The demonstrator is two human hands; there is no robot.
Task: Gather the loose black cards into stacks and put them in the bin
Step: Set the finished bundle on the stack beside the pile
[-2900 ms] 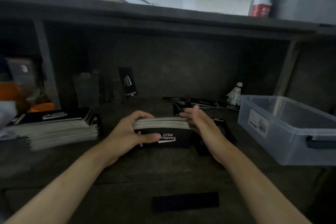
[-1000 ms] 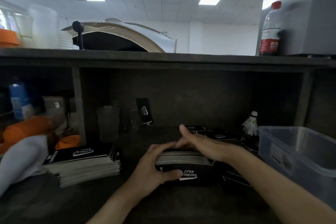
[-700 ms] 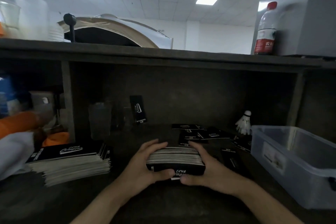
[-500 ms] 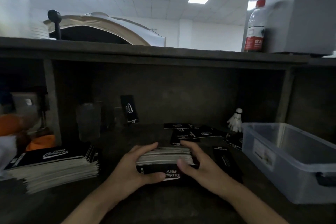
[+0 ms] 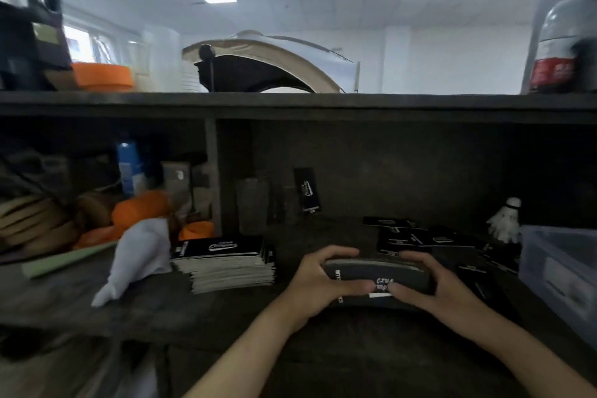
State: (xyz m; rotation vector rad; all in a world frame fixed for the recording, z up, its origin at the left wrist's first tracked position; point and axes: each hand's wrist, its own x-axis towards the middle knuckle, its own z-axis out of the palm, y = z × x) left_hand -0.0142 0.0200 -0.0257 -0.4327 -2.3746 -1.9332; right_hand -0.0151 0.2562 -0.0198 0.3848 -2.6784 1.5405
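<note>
Between the left hand (image 5: 318,281) and right hand (image 5: 429,287), both curled round its ends, the card stack (image 5: 376,275).

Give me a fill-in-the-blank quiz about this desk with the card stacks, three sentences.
The left hand and right hand together grip a stack of ___ cards.
The other stack lies to its ___.
The clear bin sits at the view's far ___ edge.
Missing words: black, left, right.

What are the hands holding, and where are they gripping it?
A thick stack of black printed cards, gripped at both ends: left hand around the left end, right hand around the right end.
</note>
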